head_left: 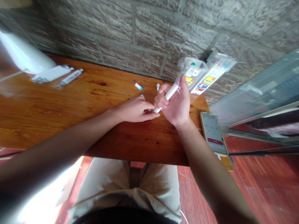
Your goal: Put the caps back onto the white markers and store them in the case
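One white marker with a pink band (173, 90), tilted above the surface (102, 96), fingers of the right hand (176, 107) curled round it. Left hand (133, 109): thumb and finger at its lower end; cannot tell whether pinching. Risk, judged: a sharp tug could slip the barrel free; a forearm swing could knock the phone (213, 132) off the edge. Count: one phone, two clear cases (198, 67) (213, 70), one fully visible teal-ended cap (138, 86); grey markers (54, 74) overlap, total uncertain.

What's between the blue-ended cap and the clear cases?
In the head view, a small white piece lies between the blue-ended cap and the clear cases; the right hand hides some of that stretch.
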